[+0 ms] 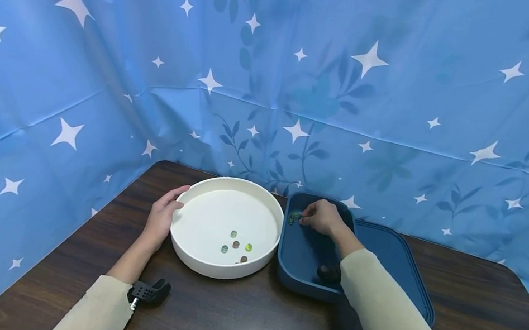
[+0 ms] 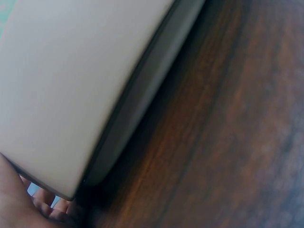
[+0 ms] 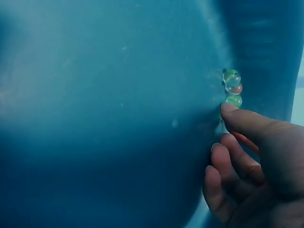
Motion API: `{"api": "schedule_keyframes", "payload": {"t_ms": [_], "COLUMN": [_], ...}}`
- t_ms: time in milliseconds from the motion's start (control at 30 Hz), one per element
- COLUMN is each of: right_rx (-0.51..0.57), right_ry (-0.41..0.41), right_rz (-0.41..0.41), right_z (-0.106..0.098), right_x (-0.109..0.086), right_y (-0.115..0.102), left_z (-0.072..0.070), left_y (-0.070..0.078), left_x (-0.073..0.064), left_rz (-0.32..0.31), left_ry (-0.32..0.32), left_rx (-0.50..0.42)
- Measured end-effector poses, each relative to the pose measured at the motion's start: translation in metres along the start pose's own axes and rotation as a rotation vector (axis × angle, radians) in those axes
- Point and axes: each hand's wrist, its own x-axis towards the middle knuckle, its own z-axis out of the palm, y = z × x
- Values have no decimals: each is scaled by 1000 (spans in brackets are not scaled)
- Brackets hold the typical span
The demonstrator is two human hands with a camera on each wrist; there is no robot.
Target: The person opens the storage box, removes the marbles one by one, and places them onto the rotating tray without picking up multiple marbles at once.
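Observation:
My left hand [image 1: 162, 219] grips the left rim of a round white tray [image 1: 216, 270], its thumb at the edge. In the left wrist view, curled fingers [image 2: 43, 197] show under the tray's pale wall [image 2: 80, 80]. Several glass marbles [image 1: 249, 247] lie toward the front of the white tray. Over the far left corner of a deep blue tray [image 1: 305, 288], my right hand [image 1: 324, 218] pinches what looks like a clear marble [image 3: 221, 126], mostly hidden by thumb and fingers. Right beside the fingertips, a few more marbles [image 3: 232, 77] sit in a row against the blue wall.
A shallower blue tray or lid [image 1: 386, 255] lies partly under the deep blue tray on the right. The dark wooden table [image 1: 223, 317] carries everything, and a blue star-patterned curtain [image 1: 277, 76] hangs behind and at the left. Each wrist wears a black camera mount [image 1: 150, 291].

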Motion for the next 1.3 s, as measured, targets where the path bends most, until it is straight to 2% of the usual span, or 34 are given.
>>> {"api": "schedule_keyframes", "payload": {"t_ms": [167, 333, 600, 833, 1067, 1300], "right_rx": [-10, 31, 149, 155, 178, 233], "right_ry": [15, 48, 79, 79, 89, 95], "right_rz": [-32, -81, -118, -136, -157, -150], "right_z": [-4, -11, -18, -21, -10, 18], "right_x": [-2, -9, -30, -48, -65, -67], "right_y": [-1, -10, -34, -59, -84, -103], "left_z": [0, -1, -1, 0, 0, -1], "left_y": [-1, 0, 1, 1, 2, 1], "left_x": [0, 0, 1, 1, 1, 0], "left_rz": [6, 6, 5, -6, 1, 1], "left_ry": [0, 13, 13, 17, 11, 9], "left_rx": [7, 5, 2, 4, 15, 19]}}
